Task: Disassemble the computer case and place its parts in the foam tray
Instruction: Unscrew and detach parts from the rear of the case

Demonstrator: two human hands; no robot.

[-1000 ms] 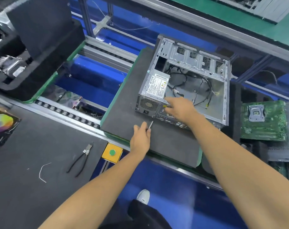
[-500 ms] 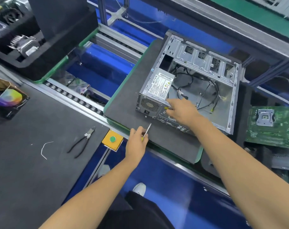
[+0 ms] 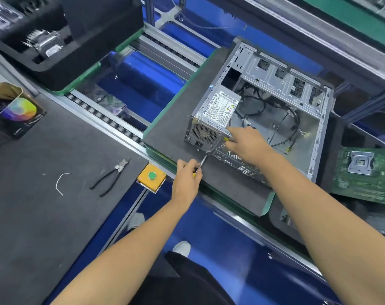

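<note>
One computer case [image 3: 281, 119], one screwdriver [image 3: 201, 164] – left hand [image 3: 186, 179], one motherboard [image 3: 367, 175]

White specification label [image 3: 220, 109] on the power supply [image 3: 211, 122] (print too small to read), yellow warning triangle.

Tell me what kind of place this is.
Likely an electronics disassembly line in a factory: a roller conveyor track with green-edged pallets, an opened grey metal computer case on a dark foam mat, and a yellow push-button box with a green button at the station edge.
</note>
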